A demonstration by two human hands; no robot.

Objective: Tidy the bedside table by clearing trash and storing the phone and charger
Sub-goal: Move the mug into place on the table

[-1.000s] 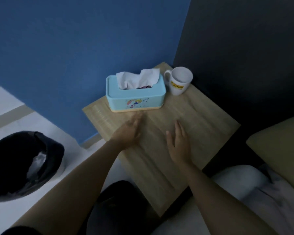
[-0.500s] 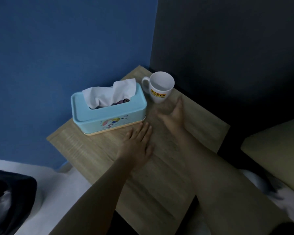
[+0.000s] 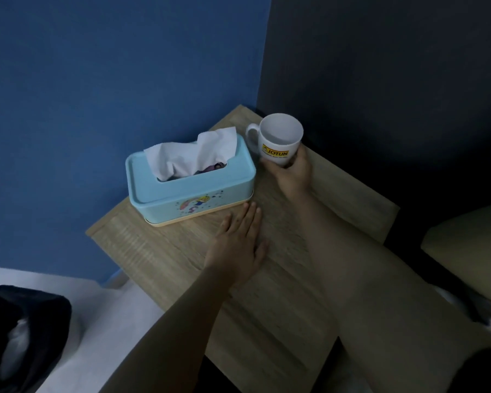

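Observation:
A wooden bedside table point(image 3: 159, 251) stands in the corner. On it sit a light blue tissue box point(image 3: 193, 194) with white tissue sticking out and a white mug point(image 3: 278, 140) with a yellow label. My right hand point(image 3: 294, 173) grips the mug from its near side, fingers wrapped round its lower wall. Flat on the tabletop lies my left hand point(image 3: 240, 245), fingers straight, tips just short of the tissue box. No phone or charger shows.
A bin with a black liner point(image 3: 26, 330) stands on the white floor at the lower left. A blue wall is behind the table, a dark wall to the right. An olive cushion point(image 3: 471, 242) lies at the right edge.
My right hand has reached forward and closed round the mug. My left hand has stayed flat by the tissue box. The view has shifted left.

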